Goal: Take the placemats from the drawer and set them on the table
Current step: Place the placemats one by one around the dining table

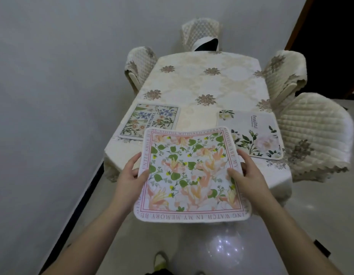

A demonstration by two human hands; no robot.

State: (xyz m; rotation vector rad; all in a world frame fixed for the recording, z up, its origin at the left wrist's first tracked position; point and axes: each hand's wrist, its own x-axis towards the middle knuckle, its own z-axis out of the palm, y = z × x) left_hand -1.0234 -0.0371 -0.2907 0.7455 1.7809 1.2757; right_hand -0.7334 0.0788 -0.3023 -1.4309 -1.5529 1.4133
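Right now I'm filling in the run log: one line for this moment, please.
left hand and right hand: hold pink placemat | table: two placemats laid | next: probably lay third

Your placemat [189, 173]: white, peach flowers, green leaves, pink lettered border. Your far-left mat [152, 121]: cream, blue and orange flowers. Your right mat [251, 132]: pale grey, white blooms, dark leaves. Your tablecloth [207, 84]: cream, brown flower medallions.

Bare tablecloth [200, 116] between two laid placemats [152, 121] [253, 133]; chairs [315, 135] flanking.
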